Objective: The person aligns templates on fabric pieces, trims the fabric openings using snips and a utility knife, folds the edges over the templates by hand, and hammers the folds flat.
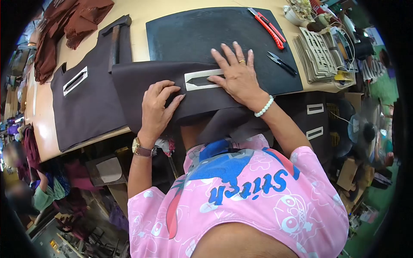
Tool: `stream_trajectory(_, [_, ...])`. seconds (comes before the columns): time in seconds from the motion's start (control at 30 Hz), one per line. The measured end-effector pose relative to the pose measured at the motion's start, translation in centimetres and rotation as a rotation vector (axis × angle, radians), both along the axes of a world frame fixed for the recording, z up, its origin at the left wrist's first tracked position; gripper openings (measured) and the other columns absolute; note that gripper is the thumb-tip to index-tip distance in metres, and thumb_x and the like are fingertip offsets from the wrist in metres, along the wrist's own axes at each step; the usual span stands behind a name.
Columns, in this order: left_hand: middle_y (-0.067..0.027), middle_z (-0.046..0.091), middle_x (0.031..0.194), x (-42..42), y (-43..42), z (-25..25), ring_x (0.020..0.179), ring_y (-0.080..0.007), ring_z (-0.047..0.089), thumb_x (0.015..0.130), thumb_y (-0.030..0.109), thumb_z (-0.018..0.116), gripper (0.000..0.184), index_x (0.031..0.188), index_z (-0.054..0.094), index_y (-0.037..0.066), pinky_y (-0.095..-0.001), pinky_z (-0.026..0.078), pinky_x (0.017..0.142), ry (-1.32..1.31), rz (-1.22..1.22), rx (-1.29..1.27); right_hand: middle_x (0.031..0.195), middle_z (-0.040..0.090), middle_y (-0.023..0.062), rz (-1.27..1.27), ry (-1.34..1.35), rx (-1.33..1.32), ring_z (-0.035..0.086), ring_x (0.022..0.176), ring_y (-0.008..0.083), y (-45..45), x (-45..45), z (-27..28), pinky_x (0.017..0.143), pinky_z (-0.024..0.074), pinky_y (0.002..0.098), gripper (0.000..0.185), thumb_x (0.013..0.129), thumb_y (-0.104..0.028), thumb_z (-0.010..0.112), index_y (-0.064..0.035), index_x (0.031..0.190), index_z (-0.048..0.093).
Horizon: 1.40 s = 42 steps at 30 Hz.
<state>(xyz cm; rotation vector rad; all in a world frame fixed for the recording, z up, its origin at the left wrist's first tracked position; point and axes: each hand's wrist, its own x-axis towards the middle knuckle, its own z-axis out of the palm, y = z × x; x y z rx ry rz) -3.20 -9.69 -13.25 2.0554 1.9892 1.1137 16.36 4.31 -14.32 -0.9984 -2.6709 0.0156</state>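
There's our white rectangular slotted patch (189,81), flat on dark brown fabric (144,88) partly over the black mat (193,34). Our right hand (237,81) spreads wide across its right end, gripping nothing; our left hand (157,103), half-curled, rests on fabric beside it, any pinch unclear. We want light, even pressure, no creases.

A sewing workshop is suggested by the tabletop (44,137), where cut dark panels (144,75), heaped brown cloth (81,23) and a black mat (185,38) are spread out. On the mat a red cutter (270,30) and small snips (285,65) are laid, and slotted pale pieces (310,56) are stacked beside it. Beyond the tabletop, other people (44,193) are seen among bundles of cloth (29,144).
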Motion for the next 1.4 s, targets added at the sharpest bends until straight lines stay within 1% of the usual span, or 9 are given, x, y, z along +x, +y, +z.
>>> stream_trajectory(0.37, [-0.0111, 0.06, 0.094, 1.4, -0.9, -1.3, 0.082, -0.0288, 0.06, 0.072, 0.003, 0.073, 0.027, 0.096, 0.06, 0.005, -0.0362, 0.049, 0.069, -0.046, 0.234, 0.248, 0.127, 0.05, 0.016, 0.316, 0.182, -0.13, 0.043, 0.123, 0.0328, -1.4, -5.8, 0.7, 0.101, 0.0312, 0.0544, 0.06, 0.082, -0.031, 0.063, -0.007, 0.132, 0.041])
stream_trajectory(0.6, [-0.0131, 0.066, 0.087, 4.6, -0.7, 1.5, 0.076, -0.0214, 0.065, 0.083, -0.003, 0.064, 0.023, 0.105, 0.063, 0.001, -0.0314, 0.051, 0.07, -0.083, 0.379, 0.489, 0.089, 0.064, 0.0187, 0.388, -0.041, -0.447, 0.062, 0.085, 0.0346, 0.6, -11.6, 5.5, 0.075, 0.0482, 0.0415, 0.024, 0.08, -0.017, 0.063, -0.002, 0.099, 0.061])
stream_trajectory(0.8, [-0.0163, 0.06, 0.111, 7.3, 2.8, 5.6, 0.106, -0.03, 0.057, 0.081, 0.006, 0.066, 0.045, 0.122, 0.052, -0.001, -0.0388, 0.045, 0.089, 0.047, 0.374, 0.455, 0.077, 0.062, 0.0084, 0.261, 1.106, -0.65, 0.057, 0.071, 0.0143, 5.2, -11.8, 9.3, 0.065, 0.0464, 0.028, 0.019, 0.087, -0.013, 0.055, 0.0014, 0.099, 0.06])
stream_trajectory(0.87, [-0.0171, 0.054, 0.12, 7.7, 4.1, 6.3, 0.114, -0.0335, 0.051, 0.075, 0.009, 0.07, 0.056, 0.126, 0.049, 0.001, -0.0414, 0.042, 0.094, 0.168, 0.404, 0.403, 0.079, 0.059, 0.0053, 0.06, 1.173, -0.963, 0.053, 0.071, 0.0083, 5.2, -8.7, 10.7, 0.061, 0.0433, 0.0213, 0.022, 0.09, -0.014, 0.052, 0.0028, 0.104, 0.057])
stream_trajectory(1.0, [-0.0133, 0.056, 0.115, 7.8, 7.2, 4.8, 0.109, -0.0312, 0.052, 0.066, 0.002, 0.068, 0.056, 0.121, 0.056, 0.005, -0.0397, 0.042, 0.091, 0.272, 0.373, 0.42, 0.096, 0.062, 0.0101, 0.047, 1.555, -1.018, 0.058, 0.078, 0.0129, 5.4, -3.9, 7.8, 0.068, 0.0474, 0.0244, 0.027, 0.088, -0.006, 0.054, 0.0045, 0.112, 0.049])
stream_trajectory(1.1, [-0.0069, 0.061, 0.097, 8.1, 8.2, 4.5, 0.09, -0.0243, 0.059, 0.066, -0.004, 0.062, 0.041, 0.106, 0.066, 0.008, -0.0352, 0.046, 0.078, 0.278, 0.233, 0.512, 0.108, 0.058, 0.0118, -0.07, 1.524, -0.814, 0.056, 0.097, 0.0171, 6.9, 1.2, 5.8, 0.089, 0.0421, 0.0276, 0.04, 0.085, -0.003, 0.057, 0.0066, 0.121, 0.043])
stream_trajectory(1.2, [-0.0064, 0.061, 0.094, 8.3, 8.4, 4.0, 0.085, -0.0228, 0.059, 0.068, -0.002, 0.062, 0.039, 0.105, 0.067, 0.009, -0.0331, 0.047, 0.072, 0.35, 0.08, 0.434, 0.1, 0.056, 0.0088, -0.296, 1.532, -0.676, 0.054, 0.088, 0.0153, 8.3, 7.4, 4.2, 0.081, 0.0459, 0.0304, 0.022, 0.084, -0.007, 0.062, 0.0009, 0.1, 0.049])
stream_trajectory(1.33, [-0.0054, 0.059, 0.09, 7.3, 9.0, 2.6, 0.079, -0.0205, 0.059, 0.071, 0.0, 0.062, 0.043, 0.112, 0.062, 0.011, -0.0321, 0.047, 0.067, 0.444, -0.123, 0.222, 0.113, 0.054, 0.0138, -0.385, 1.575, -0.522, 0.053, 0.1, 0.0175, 9.0, 14.4, 1.4, 0.089, 0.0445, 0.0308, 0.047, 0.086, 0.0, 0.057, 0.0041, 0.129, 0.038])
stream_trajectory(1.4, [-0.0066, 0.058, 0.09, 6.9, 9.1, 2.1, 0.078, -0.022, 0.059, 0.072, 0.007, 0.065, 0.044, 0.116, 0.059, 0.009, -0.0336, 0.047, 0.068, 0.352, -0.161, 0.096, 0.114, 0.054, 0.0153, -0.594, 1.17, -0.266, 0.055, 0.101, 0.0221, 6.9, 15.0, 2.6, 0.09, 0.0445, 0.0326, 0.047, 0.085, 0.001, 0.057, 0.0046, 0.128, 0.039])
